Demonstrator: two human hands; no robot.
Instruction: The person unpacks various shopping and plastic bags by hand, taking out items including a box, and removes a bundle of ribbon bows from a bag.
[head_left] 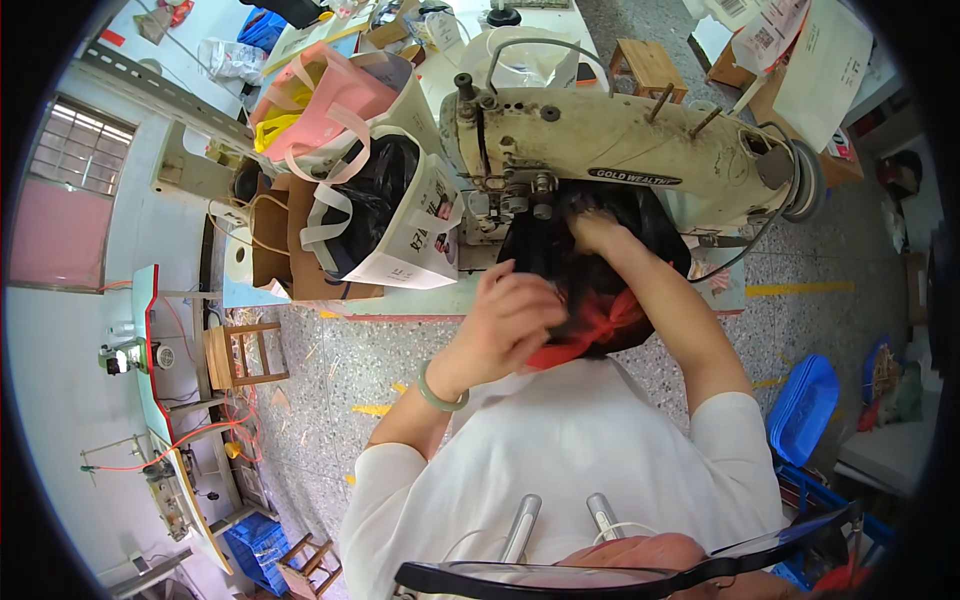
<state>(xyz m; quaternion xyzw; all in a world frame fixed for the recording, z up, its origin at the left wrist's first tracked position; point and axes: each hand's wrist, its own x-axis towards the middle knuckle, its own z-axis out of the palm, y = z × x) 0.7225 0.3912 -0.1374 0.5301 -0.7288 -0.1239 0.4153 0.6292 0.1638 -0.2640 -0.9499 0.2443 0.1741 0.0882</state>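
My left hand point(515, 318) is raised in front of my chest, a pale green bangle on its wrist. Its fingers are slightly curled and apart, with nothing seen in them. My right hand point(592, 230) reaches down into a black plastic bag point(650, 225) in front of the sewing machine point(620, 130). The bag's folds and the dim light hide those fingertips. Dark and red material point(600, 325) lies between my forearms, at the near edge of the sewing table. Left of the black bag is the machine's needle end point(515, 200).
White handled bags point(400, 245), one lined with black plastic, stand left of the machine beside a brown paper bag point(275, 230). Behind them is a pink bag point(345, 90). A wooden stool point(245, 355) is on the left floor; blue plastic trays point(805, 405) are at the right.
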